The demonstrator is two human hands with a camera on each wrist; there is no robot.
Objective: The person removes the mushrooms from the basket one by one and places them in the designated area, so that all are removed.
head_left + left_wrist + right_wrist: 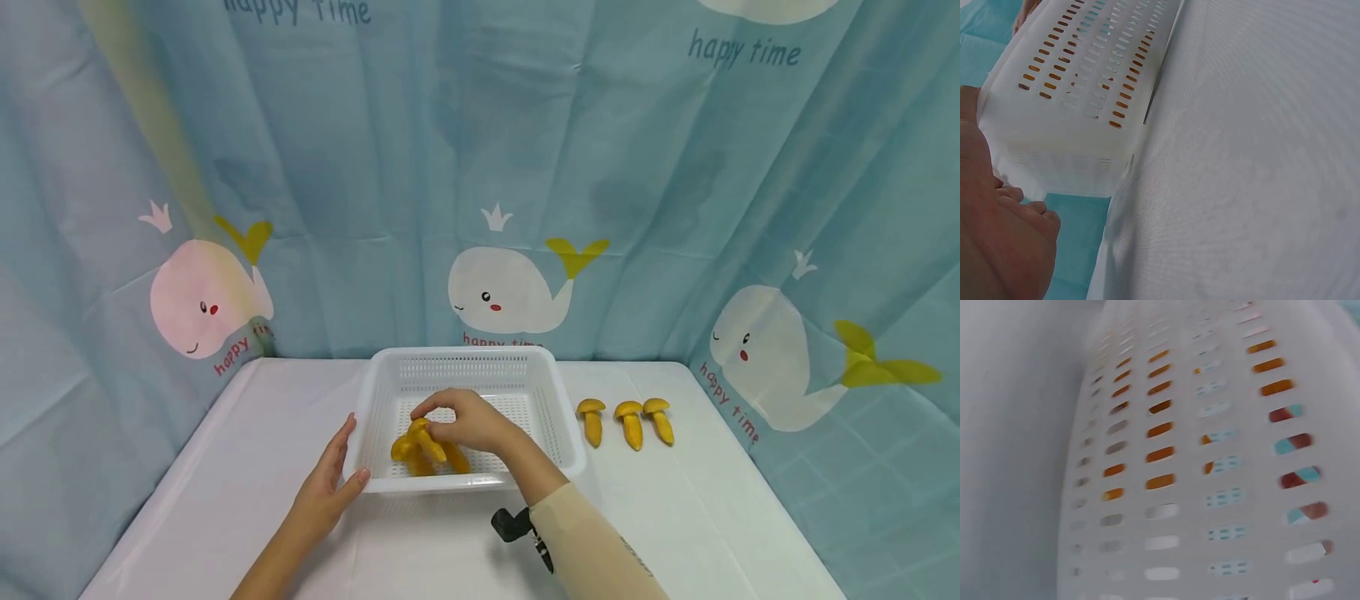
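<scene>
A white perforated basket stands on the table, with several yellow mushrooms in its front left part. Reaching in over the front rim, my right hand pinches one mushroom between thumb and fingers, above another mushroom and a third. My left hand is at the basket's front left corner, its fingers fairly straight along the left side and its thumb by the rim. In the left wrist view, that hand lies against the basket's end. The right wrist view shows orange-yellow through the slots of the basket wall.
Right of the basket, three more yellow mushrooms lie in a row on the white table: one near the basket, one in the middle and one farthest right. A blue whale-print curtain encloses the back and sides.
</scene>
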